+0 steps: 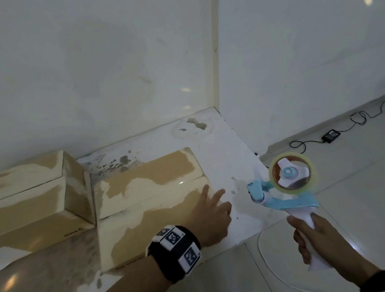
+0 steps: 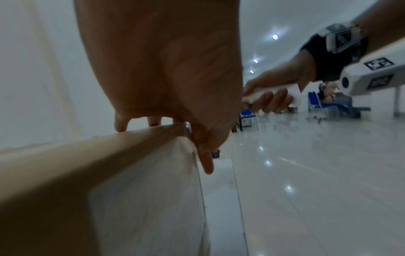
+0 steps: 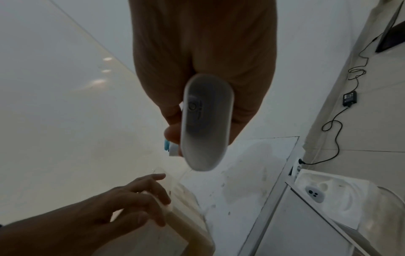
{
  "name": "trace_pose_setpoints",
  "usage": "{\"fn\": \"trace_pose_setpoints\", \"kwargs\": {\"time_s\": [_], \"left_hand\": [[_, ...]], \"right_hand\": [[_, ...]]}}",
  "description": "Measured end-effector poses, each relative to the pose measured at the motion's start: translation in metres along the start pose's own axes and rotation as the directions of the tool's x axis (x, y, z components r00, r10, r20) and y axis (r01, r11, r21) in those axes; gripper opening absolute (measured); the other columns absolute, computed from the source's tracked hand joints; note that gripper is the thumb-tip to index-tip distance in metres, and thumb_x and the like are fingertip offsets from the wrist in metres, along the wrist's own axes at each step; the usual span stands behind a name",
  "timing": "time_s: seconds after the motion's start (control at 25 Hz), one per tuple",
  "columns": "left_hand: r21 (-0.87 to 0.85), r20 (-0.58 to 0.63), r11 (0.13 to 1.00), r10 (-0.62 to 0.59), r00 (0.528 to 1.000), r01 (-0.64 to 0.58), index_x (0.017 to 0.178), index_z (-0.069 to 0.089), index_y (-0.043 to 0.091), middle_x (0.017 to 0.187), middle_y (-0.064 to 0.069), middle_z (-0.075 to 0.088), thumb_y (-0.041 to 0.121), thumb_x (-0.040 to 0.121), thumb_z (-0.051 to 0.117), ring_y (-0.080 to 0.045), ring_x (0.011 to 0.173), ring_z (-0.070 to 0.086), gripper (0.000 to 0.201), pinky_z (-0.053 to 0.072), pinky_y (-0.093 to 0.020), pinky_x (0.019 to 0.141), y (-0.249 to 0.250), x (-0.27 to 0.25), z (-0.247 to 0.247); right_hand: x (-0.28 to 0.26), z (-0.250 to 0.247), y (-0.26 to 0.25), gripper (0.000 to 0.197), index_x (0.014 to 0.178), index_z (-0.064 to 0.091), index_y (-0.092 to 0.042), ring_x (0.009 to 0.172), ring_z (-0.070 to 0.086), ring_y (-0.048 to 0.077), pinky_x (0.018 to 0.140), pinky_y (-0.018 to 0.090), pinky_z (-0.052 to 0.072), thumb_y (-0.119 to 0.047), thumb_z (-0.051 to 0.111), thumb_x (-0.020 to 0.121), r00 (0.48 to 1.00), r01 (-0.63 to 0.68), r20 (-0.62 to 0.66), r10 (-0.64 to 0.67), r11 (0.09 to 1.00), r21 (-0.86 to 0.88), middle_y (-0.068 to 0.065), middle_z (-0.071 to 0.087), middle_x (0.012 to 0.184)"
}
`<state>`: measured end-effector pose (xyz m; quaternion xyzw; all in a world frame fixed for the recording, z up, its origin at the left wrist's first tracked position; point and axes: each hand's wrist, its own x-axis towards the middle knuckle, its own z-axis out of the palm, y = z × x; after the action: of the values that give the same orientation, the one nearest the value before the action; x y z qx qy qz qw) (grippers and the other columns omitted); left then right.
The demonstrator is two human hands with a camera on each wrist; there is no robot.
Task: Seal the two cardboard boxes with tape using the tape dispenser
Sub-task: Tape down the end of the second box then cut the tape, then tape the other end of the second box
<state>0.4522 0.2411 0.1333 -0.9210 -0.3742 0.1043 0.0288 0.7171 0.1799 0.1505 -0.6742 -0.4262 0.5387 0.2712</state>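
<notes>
Two cardboard boxes lie on a white ledge [image 1: 222,156]. The near box [image 1: 149,199] is in the middle and the other box [image 1: 24,205] sits at the far left. My left hand [image 1: 209,214] rests with straight fingers on the near box's right end, fingertips on its top edge [image 2: 153,131] and thumb down the side. My right hand [image 1: 319,239] grips the white handle [image 3: 206,124] of the tape dispenser [image 1: 290,182], held in the air to the right of the ledge. Its clear tape roll [image 1: 291,172] faces me.
White wall panels rise behind the ledge. A black adapter [image 1: 330,135] with a trailing cable lies on the tiled floor at the right. A white moulded tray [image 3: 328,195] sits on the floor below the ledge. Blue chairs [image 2: 324,105] stand far off.
</notes>
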Motion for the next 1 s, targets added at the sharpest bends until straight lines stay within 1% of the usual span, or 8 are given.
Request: {"fn": "trace_pose_setpoints", "kwargs": {"time_s": [0.2, 0.36, 0.52, 0.6, 0.72, 0.76, 0.88, 1.0], "left_hand": [[-0.082, -0.128, 0.985, -0.162, 0.978, 0.152, 0.121, 0.056, 0.024, 0.14, -0.003, 0.053, 0.031, 0.09, 0.053, -0.03, 0.143, 0.03, 0.032, 0.023, -0.066, 0.109, 0.01, -0.008, 0.021], [-0.06, -0.111, 0.981, -0.191, 0.975, 0.186, 0.118, 0.057, 0.024, 0.14, -0.003, 0.053, 0.025, 0.085, 0.061, -0.031, 0.143, 0.029, 0.033, 0.013, -0.064, 0.112, 0.01, -0.001, 0.015], [-0.224, -0.215, 0.936, -0.318, 0.923, 0.27, 0.143, 0.036, 0.022, 0.155, 0.001, 0.032, 0.041, 0.089, 0.052, -0.025, 0.148, 0.013, 0.06, 0.01, -0.054, 0.117, 0.01, -0.018, 0.008], [-0.592, -0.275, 0.762, -0.498, 0.822, 0.264, 0.139, 0.043, 0.026, 0.151, 0.007, 0.038, 0.043, 0.095, 0.037, -0.013, 0.147, 0.018, 0.047, 0.014, -0.041, 0.12, 0.009, -0.032, -0.006], [-0.999, 0.002, 0.03, -0.721, 0.693, 0.034, 0.112, 0.061, 0.033, 0.113, 0.008, 0.068, 0.053, 0.086, 0.043, 0.004, 0.104, 0.06, 0.037, 0.046, -0.014, 0.089, 0.006, -0.042, -0.036], [-0.995, 0.088, -0.103, -0.78, 0.619, 0.012, 0.104, 0.063, 0.031, 0.102, 0.009, 0.07, 0.061, 0.079, 0.047, 0.004, 0.091, 0.065, 0.042, 0.048, -0.011, 0.08, 0.002, -0.042, -0.039], [-0.921, 0.261, -0.36, -0.856, 0.445, -0.152, 0.106, 0.068, 0.018, 0.101, 0.0, 0.076, 0.06, 0.08, 0.06, -0.015, 0.095, 0.071, 0.05, 0.057, -0.032, 0.085, -0.006, -0.045, -0.039], [-0.885, 0.283, -0.375, -0.904, 0.32, -0.278, 0.109, 0.068, 0.012, 0.101, -0.005, 0.076, 0.048, 0.085, 0.061, -0.025, 0.096, 0.071, 0.044, 0.057, -0.043, 0.087, -0.017, -0.076, -0.031]], "right_hand": [[0.008, 0.015, -0.026, 0.042, 0.061, 0.048, -0.003, 0.038, 0.045, 0.024, 0.044, 0.031, 0.043, -0.026, 0.055, 0.096, 0.998, 0.044, 0.034, -0.047, 0.996, 0.078, 0.013, 0.046, 0.049], [0.019, 0.038, -0.047, 0.032, 0.087, 0.057, 0.002, 0.041, 0.047, 0.024, 0.042, 0.029, 0.041, -0.025, 0.046, 0.1, 0.98, 0.179, 0.069, -0.186, 0.98, 0.092, 0.011, 0.053, 0.055], [0.024, 0.057, -0.06, 0.047, 0.083, 0.059, -0.002, 0.048, 0.052, 0.014, 0.047, 0.027, 0.044, -0.042, 0.035, 0.091, 0.952, 0.285, 0.105, -0.289, 0.957, 0.052, 0.009, 0.058, 0.063], [0.023, 0.07, -0.066, 0.032, 0.092, 0.058, -0.016, 0.056, 0.054, 0.006, 0.052, 0.018, 0.046, -0.04, 0.038, 0.096, 0.895, 0.424, 0.143, -0.423, 0.905, 0.022, 0.002, 0.06, 0.074], [0.025, 0.099, -0.074, 0.012, 0.109, 0.054, -0.028, 0.077, 0.063, 0.003, 0.067, 0.015, 0.049, -0.025, 0.054, 0.097, 0.813, 0.546, 0.229, -0.535, 0.838, 0.019, -0.012, 0.065, 0.089], [0.026, 0.113, -0.076, 0.017, 0.109, 0.053, -0.028, 0.082, 0.065, 0.006, 0.068, 0.019, 0.051, -0.025, 0.06, 0.094, 0.797, 0.568, 0.235, -0.556, 0.823, 0.02, -0.013, 0.065, 0.092], [0.026, 0.153, -0.081, 0.026, 0.103, 0.05, -0.028, 0.088, 0.064, 0.008, 0.071, 0.025, 0.053, -0.027, 0.071, 0.086, 0.769, 0.616, 0.229, -0.596, 0.788, -0.017, -0.01, 0.064, 0.095], [0.018, 0.179, -0.1, 0.02, 0.094, 0.055, -0.028, 0.081, 0.062, 0.007, 0.068, 0.024, 0.052, -0.034, 0.07, 0.084, 0.758, 0.608, 0.297, -0.581, 0.794, 0.002, -0.008, 0.064, 0.091]]}}
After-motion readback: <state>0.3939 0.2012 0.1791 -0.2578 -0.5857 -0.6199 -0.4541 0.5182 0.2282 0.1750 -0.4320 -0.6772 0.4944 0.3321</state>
